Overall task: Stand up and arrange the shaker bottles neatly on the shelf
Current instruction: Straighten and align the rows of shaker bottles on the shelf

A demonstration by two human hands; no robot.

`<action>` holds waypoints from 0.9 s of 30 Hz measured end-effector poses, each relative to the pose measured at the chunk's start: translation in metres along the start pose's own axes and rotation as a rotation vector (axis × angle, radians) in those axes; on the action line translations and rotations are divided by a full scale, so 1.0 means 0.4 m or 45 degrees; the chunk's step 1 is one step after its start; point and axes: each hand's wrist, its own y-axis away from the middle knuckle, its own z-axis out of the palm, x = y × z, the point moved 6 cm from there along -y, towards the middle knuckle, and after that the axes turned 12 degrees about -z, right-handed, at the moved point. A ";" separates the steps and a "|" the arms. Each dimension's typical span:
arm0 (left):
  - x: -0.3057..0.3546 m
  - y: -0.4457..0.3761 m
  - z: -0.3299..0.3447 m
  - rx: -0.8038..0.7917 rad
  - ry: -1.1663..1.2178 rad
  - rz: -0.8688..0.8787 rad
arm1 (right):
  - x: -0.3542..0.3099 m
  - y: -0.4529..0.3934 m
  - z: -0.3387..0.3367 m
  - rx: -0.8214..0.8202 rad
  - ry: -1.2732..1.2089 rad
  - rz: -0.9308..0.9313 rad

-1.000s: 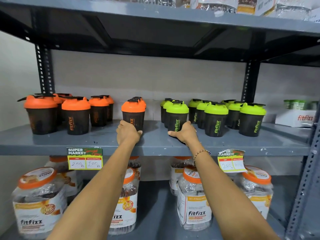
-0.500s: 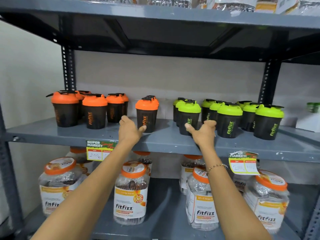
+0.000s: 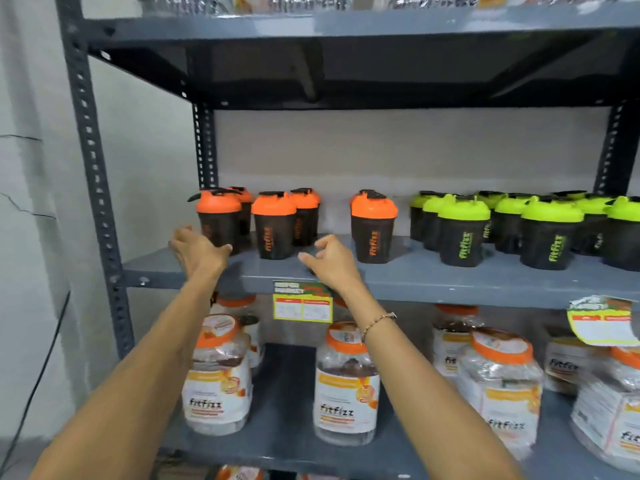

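Note:
Black shaker bottles stand upright on the grey middle shelf (image 3: 433, 282). Several have orange lids: the leftmost front one (image 3: 218, 220), a second front one (image 3: 273, 225), more behind them, and a separate pair to their right, its front bottle (image 3: 373, 230). Several green-lidded ones (image 3: 462, 232) stand in rows on the right. My left hand (image 3: 197, 251) is open, fingers spread, just in front of the leftmost orange bottle. My right hand (image 3: 332, 261) is open over the shelf's front edge, between the second orange bottle and the separate pair. Neither hand holds anything.
A dark perforated upright (image 3: 93, 174) frames the rack on the left, beside a white wall. The upper shelf (image 3: 346, 26) hangs close overhead. Large clear jars with orange lids (image 3: 344, 382) fill the shelf below. Price tags (image 3: 302, 301) hang from the shelf's front edge.
Both hands and the view have moved left, from the middle orange and green bottles to the leftmost orange bottles. The bottles stand as before.

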 end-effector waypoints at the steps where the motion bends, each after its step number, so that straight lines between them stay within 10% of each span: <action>1: -0.010 -0.030 -0.002 -0.079 -0.016 -0.023 | -0.011 -0.019 0.032 -0.041 0.019 0.036; 11: -0.021 -0.152 0.067 -0.473 -0.029 0.041 | -0.077 -0.129 0.188 0.055 0.161 0.277; 27: -0.065 -0.283 0.036 -0.391 -0.186 0.068 | -0.009 -0.128 0.148 0.132 0.261 0.418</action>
